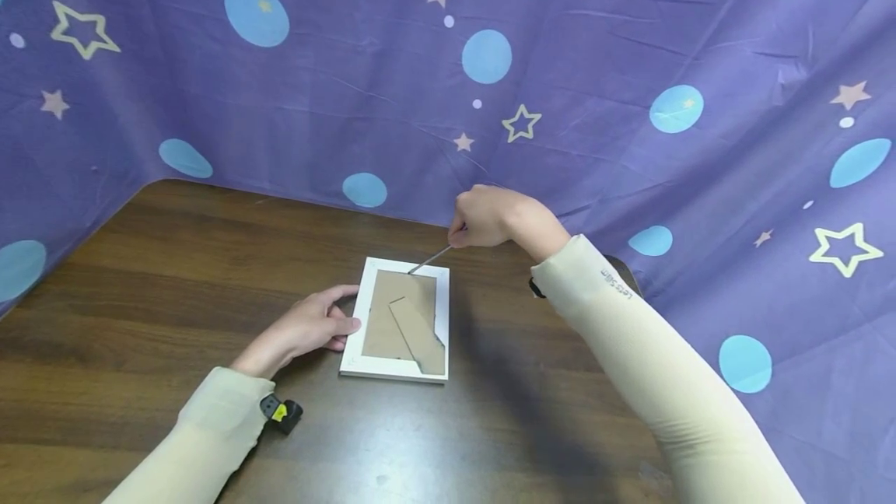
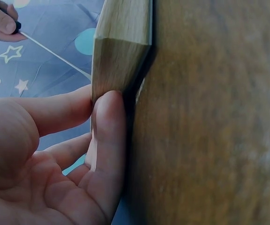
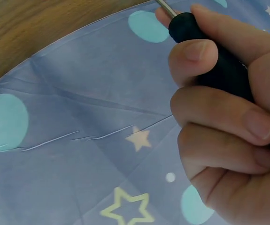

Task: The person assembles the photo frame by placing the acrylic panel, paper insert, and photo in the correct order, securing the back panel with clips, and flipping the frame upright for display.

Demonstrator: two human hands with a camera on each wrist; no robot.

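A white picture frame [image 1: 392,368] lies face down on the table, its brown backing board [image 1: 381,317] and slanting stand flap [image 1: 418,325] showing. My left hand [image 1: 308,329] holds the frame's left edge, thumb on the border. In the left wrist view, the fingers pinch the frame's wooden side [image 2: 116,61]. Above the far right corner, my right hand [image 1: 490,216] grips a screwdriver [image 1: 430,259]. The tool's black handle [image 3: 224,70] sits inside curled fingers in the right wrist view. Its flat tip meets the top edge of the backing, where border and board join.
A dark brown wooden table [image 1: 175,271] spreads around the frame. Behind it and on both sides hangs a purple cloth [image 1: 392,61] with stars and blue spots. A black wrist strap with a small device [image 1: 282,413] sits on the left sleeve.
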